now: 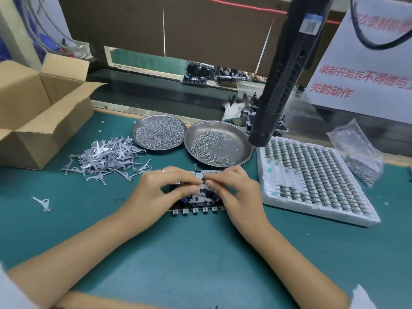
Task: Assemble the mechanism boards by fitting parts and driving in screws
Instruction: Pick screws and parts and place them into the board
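Head cam: mechanism board [197, 198] sits flat on the green mat [200, 253], left hand [156, 188] and right hand [234, 188] pinching a small dark part [203, 180] over it. Looks like part-fitting; next probably seat it, then grab a screw from the dish [240, 139].

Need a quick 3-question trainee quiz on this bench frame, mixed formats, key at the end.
1. True or false: the left dish holds more screws than the right dish.
2. Where does the pile of metal brackets lie? A) beside the cardboard box B) in the foam tray
3. Fill in: both hands, left hand and right hand, work over the mechanism ____.

Key: 1 true; 2 A; 3 board.
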